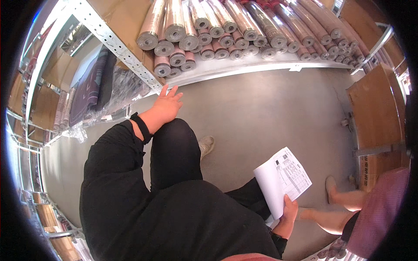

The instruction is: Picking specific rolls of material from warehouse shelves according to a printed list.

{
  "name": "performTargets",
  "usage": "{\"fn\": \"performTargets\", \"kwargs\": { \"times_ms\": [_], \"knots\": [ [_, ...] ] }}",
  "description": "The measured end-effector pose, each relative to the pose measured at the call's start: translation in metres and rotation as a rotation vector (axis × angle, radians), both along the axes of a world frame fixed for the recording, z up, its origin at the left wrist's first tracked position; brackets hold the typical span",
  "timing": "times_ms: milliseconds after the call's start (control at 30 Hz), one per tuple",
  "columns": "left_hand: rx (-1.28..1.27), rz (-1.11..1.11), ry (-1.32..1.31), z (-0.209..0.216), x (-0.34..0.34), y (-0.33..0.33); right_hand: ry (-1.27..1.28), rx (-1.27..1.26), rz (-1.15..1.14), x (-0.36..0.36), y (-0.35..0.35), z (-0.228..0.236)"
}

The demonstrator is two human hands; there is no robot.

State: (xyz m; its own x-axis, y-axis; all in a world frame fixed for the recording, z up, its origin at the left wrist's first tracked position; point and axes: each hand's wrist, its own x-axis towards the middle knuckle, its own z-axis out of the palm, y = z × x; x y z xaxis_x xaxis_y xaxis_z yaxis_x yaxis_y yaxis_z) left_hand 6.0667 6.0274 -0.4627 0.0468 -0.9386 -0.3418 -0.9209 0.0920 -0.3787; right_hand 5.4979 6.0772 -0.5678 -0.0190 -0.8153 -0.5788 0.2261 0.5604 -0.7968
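Note:
My left hand (167, 105) lies by my bent knee, below the foot of the white perforated shelf post (115, 43). Its fingers are spread and it holds nothing. A dark band circles that wrist. In my right hand (288, 210), at the lower right, is a stack of printed papers (292, 174). The thumb lies on top and the other fingers go out of sight beneath. The top sheets curl over along their left side. Ahead of me, rolled mats (191, 42) in clear wrap are piled on a white shelf (244, 68), their spiral ends toward me.
Another person's legs (322, 217) and maroon garment (383, 209) are close on my right. Large cardboard boxes (374, 108) stand behind them on a wheeled cart. To the left, a shelf rack holds dark folded mats (89, 87) under loose plastic. Grey floor (261, 113) lies between.

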Motion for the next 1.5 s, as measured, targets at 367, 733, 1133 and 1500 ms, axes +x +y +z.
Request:
{"fn": "performTargets", "kwargs": {
  "times_ms": [367, 733, 1133, 1500],
  "knots": [
    [-0.031, -0.064, -0.085, -0.007, -0.026, -0.025, 0.044, 0.007, -0.072, -0.024, 0.019, -0.01],
    [-0.043, -0.074, -0.117, 0.002, -0.036, -0.025, 0.066, 0.022, -0.042, -0.023, 0.006, -0.011],
    [-0.151, -0.092, -0.045, 0.001, -0.036, -0.018, 0.071, -0.029, -0.017, -0.022, -0.005, -0.02],
    [-0.132, -0.028, -0.03, 0.004, -0.033, -0.013, 0.124, -0.001, -0.001, -0.014, -0.011, -0.01]
  ]
}}
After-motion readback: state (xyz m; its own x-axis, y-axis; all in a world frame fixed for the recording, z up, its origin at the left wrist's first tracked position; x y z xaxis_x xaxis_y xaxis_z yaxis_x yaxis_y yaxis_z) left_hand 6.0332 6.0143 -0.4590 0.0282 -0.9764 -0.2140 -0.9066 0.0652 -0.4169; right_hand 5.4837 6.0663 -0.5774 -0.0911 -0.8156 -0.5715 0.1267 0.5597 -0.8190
